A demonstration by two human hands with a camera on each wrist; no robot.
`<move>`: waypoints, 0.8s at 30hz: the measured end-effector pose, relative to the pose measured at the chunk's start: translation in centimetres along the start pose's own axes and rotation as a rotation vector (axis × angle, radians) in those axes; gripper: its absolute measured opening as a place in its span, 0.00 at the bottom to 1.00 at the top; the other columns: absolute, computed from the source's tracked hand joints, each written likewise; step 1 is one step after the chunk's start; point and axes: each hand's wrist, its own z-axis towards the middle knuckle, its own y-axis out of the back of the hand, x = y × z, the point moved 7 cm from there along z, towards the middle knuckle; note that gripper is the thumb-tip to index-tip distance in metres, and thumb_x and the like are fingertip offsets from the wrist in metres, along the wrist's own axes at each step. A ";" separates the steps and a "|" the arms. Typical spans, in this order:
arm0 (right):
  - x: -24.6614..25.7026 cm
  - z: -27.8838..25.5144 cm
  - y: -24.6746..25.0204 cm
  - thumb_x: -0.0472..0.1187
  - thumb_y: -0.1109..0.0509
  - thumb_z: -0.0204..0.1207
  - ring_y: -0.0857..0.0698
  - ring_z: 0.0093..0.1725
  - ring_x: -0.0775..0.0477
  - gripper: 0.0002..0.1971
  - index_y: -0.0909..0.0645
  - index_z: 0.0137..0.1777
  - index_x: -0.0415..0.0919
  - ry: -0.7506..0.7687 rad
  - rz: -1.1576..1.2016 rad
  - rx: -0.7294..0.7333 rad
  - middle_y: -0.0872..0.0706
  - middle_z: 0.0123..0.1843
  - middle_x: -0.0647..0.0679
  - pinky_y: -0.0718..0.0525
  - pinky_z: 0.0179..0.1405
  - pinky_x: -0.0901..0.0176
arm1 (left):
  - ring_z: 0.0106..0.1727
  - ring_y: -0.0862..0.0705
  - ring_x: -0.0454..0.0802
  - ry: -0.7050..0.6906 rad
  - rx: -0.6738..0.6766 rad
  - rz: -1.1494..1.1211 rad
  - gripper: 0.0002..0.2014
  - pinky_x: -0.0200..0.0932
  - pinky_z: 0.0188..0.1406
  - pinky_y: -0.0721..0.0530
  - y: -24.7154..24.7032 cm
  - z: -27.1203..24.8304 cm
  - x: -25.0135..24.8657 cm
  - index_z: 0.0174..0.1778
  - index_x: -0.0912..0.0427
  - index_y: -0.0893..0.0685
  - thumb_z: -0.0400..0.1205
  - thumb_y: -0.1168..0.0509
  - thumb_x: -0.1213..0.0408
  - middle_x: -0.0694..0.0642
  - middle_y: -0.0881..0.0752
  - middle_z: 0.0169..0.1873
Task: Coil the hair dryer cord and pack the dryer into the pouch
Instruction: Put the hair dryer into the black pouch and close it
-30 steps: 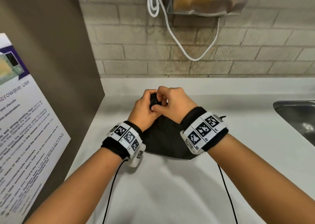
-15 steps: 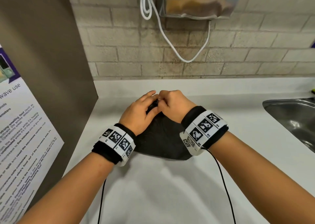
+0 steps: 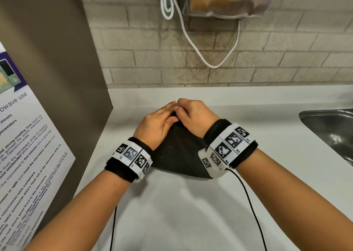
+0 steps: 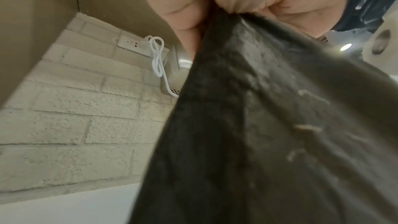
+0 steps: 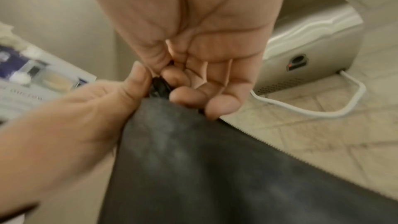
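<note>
While both hands pinch its far gathered end, left hand [image 3: 159,121], right hand [image 3: 193,115], pouch [image 3: 177,155] on counter [image 3: 172,212]

The pouch [image 3: 179,155] is dark cloth, soft and matt, with bits of pale fluff on it. The counter [image 3: 191,212] is white, smooth and a little shiny. The wall [image 3: 267,63] is rough pale brick. The sink [image 3: 332,128] is shiny metal. The box [image 3: 225,0] on the wall is shiny metal too. The white cable [image 3: 191,40] looks like smooth plastic. The poster [image 3: 23,155] is glossy paper.
</note>
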 end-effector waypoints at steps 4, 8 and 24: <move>-0.7 -0.1 1.4 0.38 0.43 0.79 0.27 0.28 0.52 0.16 0.31 0.29 0.45 -0.032 -0.008 -0.132 0.27 0.25 0.50 0.28 0.29 0.61 | 0.65 0.26 0.41 0.039 -0.079 -0.014 0.34 0.16 0.64 0.35 0.4 -0.1 0.2 0.64 0.65 0.19 0.81 0.54 0.39 0.61 0.14 0.59; -3.4 -0.9 2.2 0.40 0.43 0.79 0.23 0.34 0.41 0.14 0.31 0.30 0.43 -0.125 -0.103 -0.141 0.24 0.29 0.42 0.28 0.35 0.58 | 0.63 0.26 0.41 0.058 -0.081 0.018 0.33 0.12 0.61 0.37 0.2 -0.1 0.1 0.63 0.62 0.18 0.79 0.52 0.40 0.61 0.13 0.56; -20.3 -7.9 7.8 0.37 0.48 0.79 0.16 0.41 0.33 0.11 0.27 0.39 0.34 -0.732 0.275 -0.467 0.21 0.45 0.34 0.15 0.28 0.53 | 0.36 0.21 0.36 0.311 -0.132 -0.017 0.09 0.20 0.36 0.29 2.2 -0.5 3.4 0.57 0.61 0.19 0.81 0.37 0.68 0.53 0.15 0.38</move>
